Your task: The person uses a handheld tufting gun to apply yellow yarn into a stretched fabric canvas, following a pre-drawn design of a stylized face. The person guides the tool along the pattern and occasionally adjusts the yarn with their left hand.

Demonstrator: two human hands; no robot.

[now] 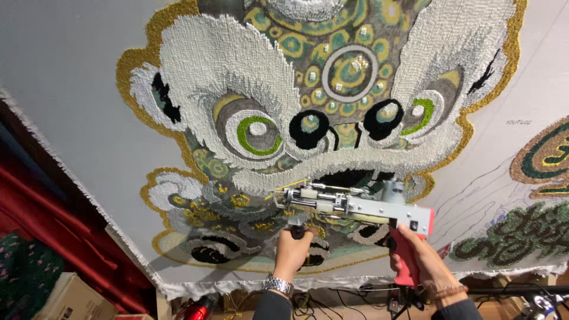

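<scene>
1. the left hand (pixel 292 252) is closed around the front handle of the tufting gun (pixel 355 208).
2. the right hand (pixel 422 256) holds the gun's red rear grip.
3. the gun's tip touches the stretched cloth (pixel 77 89), low on the tufted lion-head design (pixel 308 101), at its dark mouth.
4. a red curtain (pixel 35 195) hangs far left.

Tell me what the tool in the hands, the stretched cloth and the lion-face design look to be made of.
Tufting gun: red handle looks like smooth plastic; the front mechanism looks like bare, shiny metal.
Stretched cloth: plain grey woven fabric, matte, with a frayed edge.
Lion-face design: looped yarn pile, probably wool or acrylic, judging by its nubby, fuzzy texture.
</scene>
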